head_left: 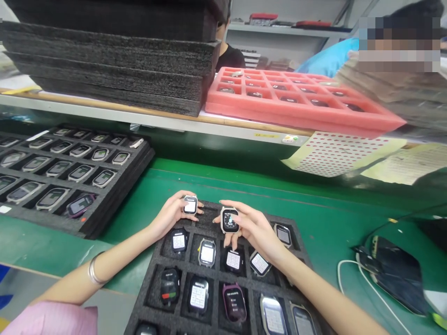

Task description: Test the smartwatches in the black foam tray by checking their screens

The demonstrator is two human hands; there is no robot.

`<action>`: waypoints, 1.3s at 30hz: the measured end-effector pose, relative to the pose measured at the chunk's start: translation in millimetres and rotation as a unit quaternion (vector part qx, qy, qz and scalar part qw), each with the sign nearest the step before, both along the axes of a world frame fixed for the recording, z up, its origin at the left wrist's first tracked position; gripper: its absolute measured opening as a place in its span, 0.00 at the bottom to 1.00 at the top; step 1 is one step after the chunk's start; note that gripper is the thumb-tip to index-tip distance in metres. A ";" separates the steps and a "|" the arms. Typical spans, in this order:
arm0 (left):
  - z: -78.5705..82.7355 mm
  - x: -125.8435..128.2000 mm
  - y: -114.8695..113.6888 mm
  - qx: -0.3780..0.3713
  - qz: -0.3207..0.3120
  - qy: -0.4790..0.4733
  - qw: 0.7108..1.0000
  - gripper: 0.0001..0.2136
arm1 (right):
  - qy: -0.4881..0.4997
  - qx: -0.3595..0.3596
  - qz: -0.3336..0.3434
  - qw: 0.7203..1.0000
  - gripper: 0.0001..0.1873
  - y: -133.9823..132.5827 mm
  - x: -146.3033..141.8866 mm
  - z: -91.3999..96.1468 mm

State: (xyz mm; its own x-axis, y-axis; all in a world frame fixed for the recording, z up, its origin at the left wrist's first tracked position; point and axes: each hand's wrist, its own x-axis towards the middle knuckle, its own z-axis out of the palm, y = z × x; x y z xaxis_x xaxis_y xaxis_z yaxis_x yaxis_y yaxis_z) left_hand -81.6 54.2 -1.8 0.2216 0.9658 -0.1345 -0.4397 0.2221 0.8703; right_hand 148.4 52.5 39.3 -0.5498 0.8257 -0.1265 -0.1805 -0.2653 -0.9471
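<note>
Green counter, black foam tray on it. Over the tray's back edge I see a white-screened smartwatch gripped in the left hand, and beside it a dial-face smartwatch gripped in the right hand, a fingertip over its screen. From my remote feed both look like fingertip holds: a slip could drop either onto lit smartwatches in compartments below; a stray press could change a display. Farther out: second foam tray toward the counter's left edge; pink foam tray on the shelf above its back edge.
</note>
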 end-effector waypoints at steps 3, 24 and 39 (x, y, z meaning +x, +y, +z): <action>-0.6 0.0 0.1 -0.002 0.000 -0.002 1.000 0.11 | 0.000 0.005 0.005 1.000 0.22 -1.2 -0.1 -0.8; 3.6 2.1 -1.0 -0.004 0.014 0.024 1.000 0.10 | 0.047 0.014 0.061 0.997 0.19 -2.3 5.3 4.3; 1.0 2.3 -0.7 -0.002 0.014 0.029 0.999 0.11 | 0.105 -0.019 0.073 0.992 0.18 1.2 9.6 4.3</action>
